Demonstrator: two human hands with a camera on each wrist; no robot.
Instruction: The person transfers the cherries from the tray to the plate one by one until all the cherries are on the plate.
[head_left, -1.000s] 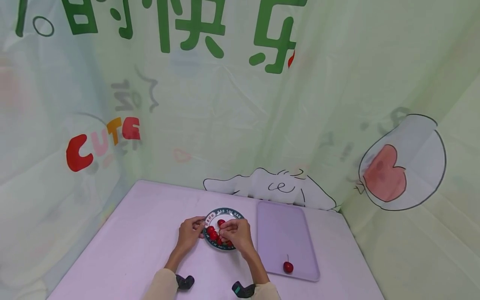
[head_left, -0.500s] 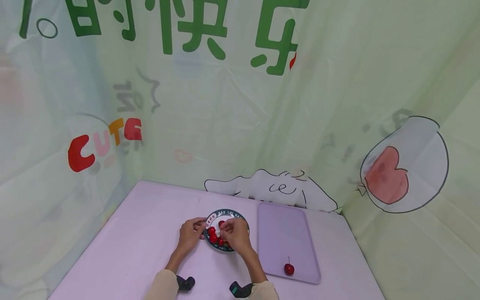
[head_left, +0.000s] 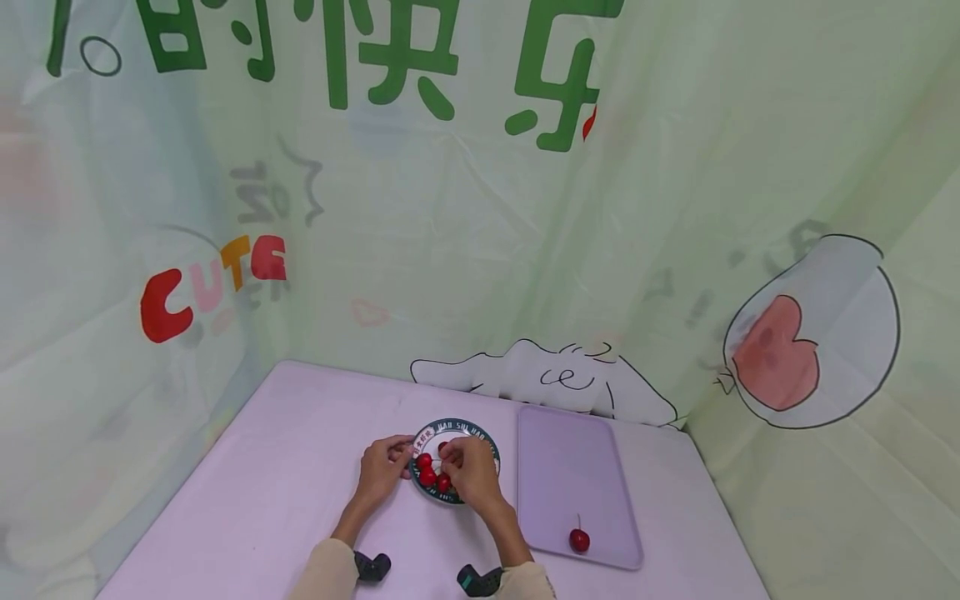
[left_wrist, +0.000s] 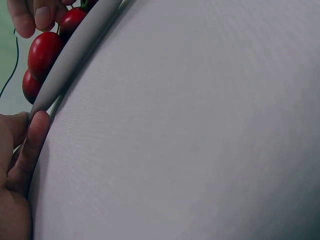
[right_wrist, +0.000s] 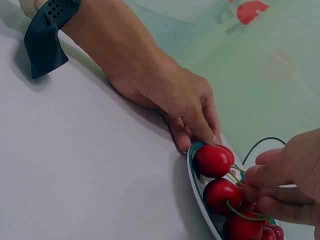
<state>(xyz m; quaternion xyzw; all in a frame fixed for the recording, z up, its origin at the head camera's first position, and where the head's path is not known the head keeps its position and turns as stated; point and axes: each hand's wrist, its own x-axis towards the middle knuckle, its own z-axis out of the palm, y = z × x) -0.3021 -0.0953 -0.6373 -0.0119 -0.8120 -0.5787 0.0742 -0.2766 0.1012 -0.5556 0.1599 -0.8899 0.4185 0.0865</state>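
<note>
A white plate (head_left: 450, 434) with a dark green lettered rim stands on the table, bearing several red cherries (head_left: 427, 477) with green stems. My left hand (head_left: 381, 469) holds its left edge; in the left wrist view the rim (left_wrist: 80, 57) lies between thumb and a finger (left_wrist: 37, 130). Over the plate's right side, my right hand (head_left: 474, 475) has thumb and fingertips brought together at the cherry stems. In the right wrist view these fingertips appear to pinch a stem (right_wrist: 239, 169) beside a cherry (right_wrist: 213, 161). The exact contact is partly hidden.
A shallow purple tray (head_left: 573, 475) lies right of the plate, with one stemmed cherry (head_left: 579, 541) near its front edge. A printed curtain (head_left: 465, 250) hangs behind and beside the pale table (head_left: 300, 467). Dark wrist mounts (head_left: 371, 567) sit on both forearms.
The right fingers have shifted slightly among the cherries, staying over the plate. My left hand keeps its place at the rim. The whole view has drifted a little.
</note>
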